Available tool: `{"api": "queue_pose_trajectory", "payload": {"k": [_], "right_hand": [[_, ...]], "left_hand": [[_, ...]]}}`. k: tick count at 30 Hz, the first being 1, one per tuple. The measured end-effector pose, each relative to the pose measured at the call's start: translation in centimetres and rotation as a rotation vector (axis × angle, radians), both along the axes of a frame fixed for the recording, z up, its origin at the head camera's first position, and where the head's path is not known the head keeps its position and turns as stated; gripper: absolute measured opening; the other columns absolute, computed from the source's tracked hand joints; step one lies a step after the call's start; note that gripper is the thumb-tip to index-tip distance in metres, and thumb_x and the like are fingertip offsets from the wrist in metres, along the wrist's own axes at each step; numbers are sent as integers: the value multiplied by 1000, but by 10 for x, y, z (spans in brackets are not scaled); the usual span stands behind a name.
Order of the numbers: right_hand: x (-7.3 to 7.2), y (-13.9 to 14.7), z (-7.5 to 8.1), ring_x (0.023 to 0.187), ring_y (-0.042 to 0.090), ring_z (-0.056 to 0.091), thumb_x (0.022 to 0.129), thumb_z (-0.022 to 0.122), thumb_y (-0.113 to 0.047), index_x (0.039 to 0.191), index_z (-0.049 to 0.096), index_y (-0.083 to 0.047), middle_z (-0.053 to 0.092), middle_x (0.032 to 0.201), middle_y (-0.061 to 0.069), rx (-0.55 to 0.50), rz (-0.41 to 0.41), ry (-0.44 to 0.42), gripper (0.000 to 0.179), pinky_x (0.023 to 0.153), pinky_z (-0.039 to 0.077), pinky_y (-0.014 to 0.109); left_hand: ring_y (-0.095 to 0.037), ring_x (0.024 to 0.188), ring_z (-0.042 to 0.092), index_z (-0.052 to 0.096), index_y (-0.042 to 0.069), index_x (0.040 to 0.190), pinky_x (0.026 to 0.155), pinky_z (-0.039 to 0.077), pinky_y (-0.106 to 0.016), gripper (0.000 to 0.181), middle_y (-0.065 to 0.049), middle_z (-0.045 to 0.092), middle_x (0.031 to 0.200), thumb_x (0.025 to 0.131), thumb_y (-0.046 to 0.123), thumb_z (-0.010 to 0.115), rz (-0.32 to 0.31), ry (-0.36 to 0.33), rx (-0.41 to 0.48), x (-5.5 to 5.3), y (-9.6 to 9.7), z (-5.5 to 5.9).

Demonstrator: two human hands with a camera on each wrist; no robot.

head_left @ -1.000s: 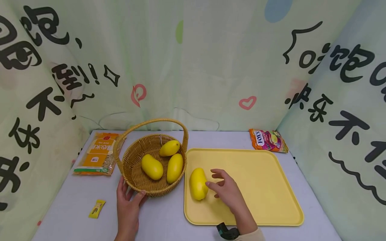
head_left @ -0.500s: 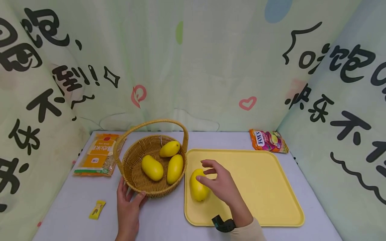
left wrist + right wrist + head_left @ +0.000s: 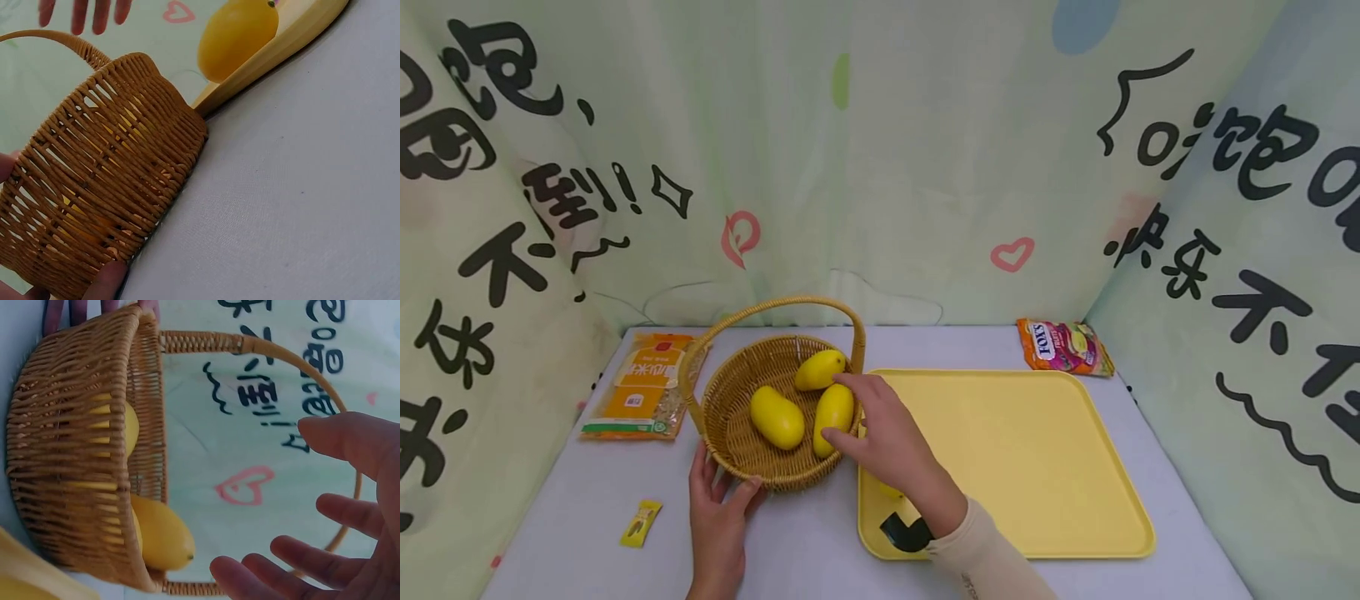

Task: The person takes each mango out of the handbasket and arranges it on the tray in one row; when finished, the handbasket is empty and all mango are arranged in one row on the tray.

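Observation:
A wicker basket [image 3: 730, 442] with an arched handle stands left of the middle of the table, three yellow mangoes [image 3: 777, 417] inside it. My left hand [image 3: 718, 521] holds its near-left wall, thumb up by the rim. Over the basket's right side reaches my right hand [image 3: 887, 429], fingers spread and loosely bent around air, as the right wrist view shows. Another mango [image 3: 240, 37] lies at the left end of the yellow tray [image 3: 1022, 467]; in the head view my right hand and wrist cover most of it.
Behind the basket on the left lies an orange bag of grain [image 3: 640, 383]. A small yellow packet [image 3: 641, 523] is on the near left. A FOX'S candy bag [image 3: 1065, 347] sits at the tray's far right corner. Printed curtains [image 3: 887, 167] enclose the table.
My right hand has moved left from beside the tray's mango to above the basket's right side, holding nothing. The left hand and basket have stayed in place.

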State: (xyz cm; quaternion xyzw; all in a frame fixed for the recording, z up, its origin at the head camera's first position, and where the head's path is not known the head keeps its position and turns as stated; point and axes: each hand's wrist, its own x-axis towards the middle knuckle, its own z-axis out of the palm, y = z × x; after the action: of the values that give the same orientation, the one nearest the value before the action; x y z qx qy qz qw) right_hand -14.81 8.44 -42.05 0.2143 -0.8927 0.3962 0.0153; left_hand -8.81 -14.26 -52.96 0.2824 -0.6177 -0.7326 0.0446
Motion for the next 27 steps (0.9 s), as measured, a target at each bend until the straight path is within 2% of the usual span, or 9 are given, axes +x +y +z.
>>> {"api": "queue_pose_trajectory", "payload": {"k": [3,6,9,16,23,27], "right_hand": [[-5,-14,1,123,28,60,91,83,-30,145,59,-13,60,140,11,53,30,67,62,105,59,45],[-10,-26,1,123,26,60,89,85,-31,140,63,-13,61,138,10,73,59,91,59,107,58,44],[-15,-35,2,125,26,60,88,86,-33,141,63,-12,61,139,10,112,91,94,62,109,58,42],[-31,-52,4,126,25,60,88,86,-36,149,59,-21,60,142,10,243,154,30,69,104,59,39],[-51,-69,-2,114,22,63,86,88,-31,150,58,-20,60,143,12,398,236,-34,71,93,61,32],[-60,-76,-3,111,18,62,84,90,-30,149,59,-22,59,144,11,442,256,-95,73,93,60,29]], "left_hand": [[-36,161,25,2,49,168,110,56,-44,106,0,3,180,98,1,66,6,6,-5,0,0,1],[-36,161,25,2,49,168,109,56,-43,106,0,3,180,98,0,66,9,10,-6,-1,0,1],[-37,161,24,3,50,168,109,56,-44,106,0,2,180,98,0,66,13,14,-1,-1,1,1],[-35,162,23,2,52,167,111,56,-45,107,2,2,180,98,2,67,8,5,16,-2,0,0],[-34,162,23,1,53,166,112,55,-46,108,3,1,180,98,1,66,3,-8,26,-1,0,-1],[-34,162,23,0,52,166,112,55,-46,108,2,0,181,98,1,66,3,-14,28,-1,0,-1]]}}
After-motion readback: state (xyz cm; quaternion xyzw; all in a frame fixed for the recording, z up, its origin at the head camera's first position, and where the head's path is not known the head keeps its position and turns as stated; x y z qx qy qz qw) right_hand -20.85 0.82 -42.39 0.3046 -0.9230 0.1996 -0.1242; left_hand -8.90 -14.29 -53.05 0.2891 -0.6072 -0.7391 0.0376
